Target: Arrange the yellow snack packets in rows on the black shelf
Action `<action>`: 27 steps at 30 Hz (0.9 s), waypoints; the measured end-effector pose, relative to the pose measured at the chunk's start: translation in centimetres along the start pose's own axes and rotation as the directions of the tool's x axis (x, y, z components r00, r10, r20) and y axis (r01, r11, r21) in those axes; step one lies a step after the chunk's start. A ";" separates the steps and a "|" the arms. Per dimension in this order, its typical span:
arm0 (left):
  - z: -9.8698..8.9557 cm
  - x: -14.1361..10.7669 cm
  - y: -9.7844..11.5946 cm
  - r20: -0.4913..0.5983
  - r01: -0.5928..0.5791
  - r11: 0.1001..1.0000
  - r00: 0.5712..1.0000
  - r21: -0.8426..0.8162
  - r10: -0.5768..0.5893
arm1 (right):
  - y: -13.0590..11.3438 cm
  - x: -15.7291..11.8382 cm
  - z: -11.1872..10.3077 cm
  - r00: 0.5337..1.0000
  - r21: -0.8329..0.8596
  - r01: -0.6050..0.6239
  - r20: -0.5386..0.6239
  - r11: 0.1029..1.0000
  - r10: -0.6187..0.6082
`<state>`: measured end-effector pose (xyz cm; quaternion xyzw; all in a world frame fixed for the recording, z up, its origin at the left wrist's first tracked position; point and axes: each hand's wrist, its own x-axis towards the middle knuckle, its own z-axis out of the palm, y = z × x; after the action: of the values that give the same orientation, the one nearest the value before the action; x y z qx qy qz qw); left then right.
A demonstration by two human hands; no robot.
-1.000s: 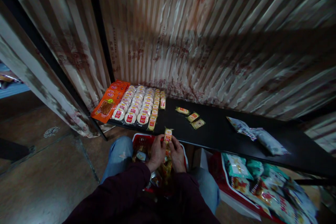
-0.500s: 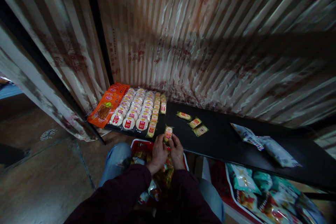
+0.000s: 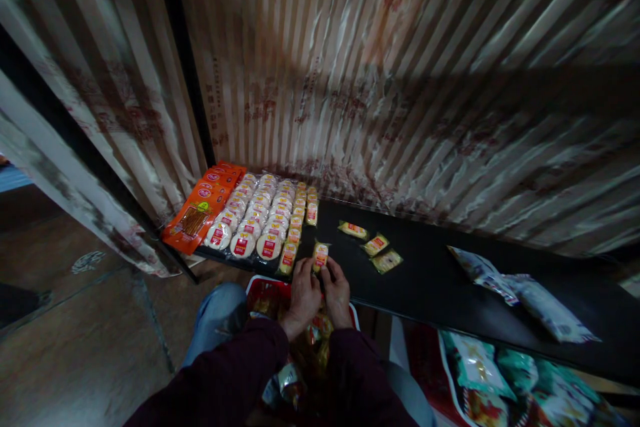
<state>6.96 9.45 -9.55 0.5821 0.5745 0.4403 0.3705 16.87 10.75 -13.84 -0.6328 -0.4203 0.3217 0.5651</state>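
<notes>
Between my two hands, over the front edge of the black shelf, a small yellow packet with a red label (image 3: pixel 321 256) stands upright. My left hand (image 3: pixel 304 297) pinches its left side, and my right hand (image 3: pixel 337 290) grips its lower right. To the left, more yellow packets (image 3: pixel 289 256) lie in overlapping columns beside rows of round white packets (image 3: pixel 243 244). Three loose yellow packets, one of them at the back (image 3: pixel 353 229), lie on the shelf to the right of my hands.
Orange bags (image 3: pixel 193 221) lie at the shelf's left end, white-blue bags (image 3: pixel 547 310) on its right part. A red basket (image 3: pixel 254 287) of packets sits between my knees; another basket (image 3: pixel 453 380) holds green bags. A striped curtain (image 3: pixel 320 80) hangs behind the black shelf (image 3: pixel 425 280).
The view has shifted slightly, so the shelf's right part appears lower. Both hands still hold the yellow packet near the shelf's front edge.
</notes>
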 end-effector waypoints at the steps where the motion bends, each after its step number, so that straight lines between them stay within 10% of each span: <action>1: 0.0 0.1 0.1 -0.005 0.000 1.000 1.000 -0.002 0.000 | 0.0 0.1 0.1 1.000 0.002 0.002 0.000 1.000 -0.002; 27: 1.9 5.5 1.2 0.041 0.157 0.987 0.987 -0.042 -0.155 | 0.4 6.9 3.0 0.993 -0.040 0.114 0.045 0.993 -0.112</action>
<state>8.93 14.98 -8.60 0.5350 0.6014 0.4116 0.4274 17.32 18.24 -14.22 -0.6128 -0.4740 0.2937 0.5599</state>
